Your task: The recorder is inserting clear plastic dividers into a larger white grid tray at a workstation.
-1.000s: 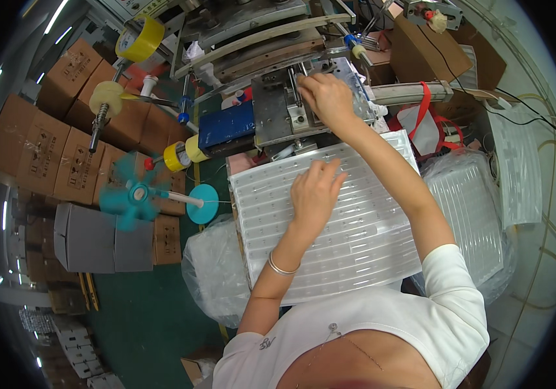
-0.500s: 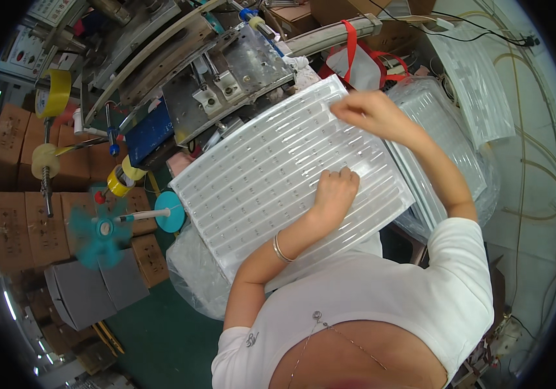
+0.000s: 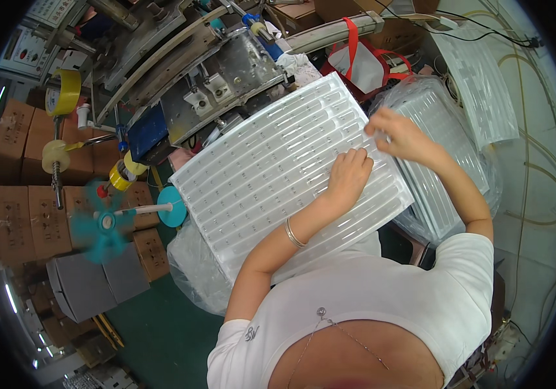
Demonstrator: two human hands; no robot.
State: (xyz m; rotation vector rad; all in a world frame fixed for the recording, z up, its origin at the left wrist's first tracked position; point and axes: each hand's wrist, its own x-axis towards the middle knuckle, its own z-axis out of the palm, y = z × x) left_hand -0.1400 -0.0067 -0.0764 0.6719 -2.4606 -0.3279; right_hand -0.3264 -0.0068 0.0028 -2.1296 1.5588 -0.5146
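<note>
A large white ribbed plastic tray [image 3: 252, 188] lies slanted in front of me, with rows of small parts, too small to name, in its grooves. Resting on the tray right of its middle, my left hand [image 3: 350, 176] has its fingers bent and held together; what they hold, if anything, is hidden. Over the tray's right edge, my right hand [image 3: 400, 134] is raised with thumb and fingertips brought close in a pinch. Whatever sits between those tips is too small and blurred to make out.
A metal machine fixture [image 3: 223, 87] stands just beyond the tray. Right of it lie stacked plastic-wrapped trays [image 3: 443, 136] and a red-handled bag [image 3: 359, 68]. At left are a spinning teal fan [image 3: 106, 222], yellow tape rolls [image 3: 64, 91], cardboard boxes [image 3: 12, 220] and a grey box [image 3: 83, 292].
My right hand has moved right and slightly down, from above the grooves to the tray's right edge. The left hand has slid up and to the right along the tray.
</note>
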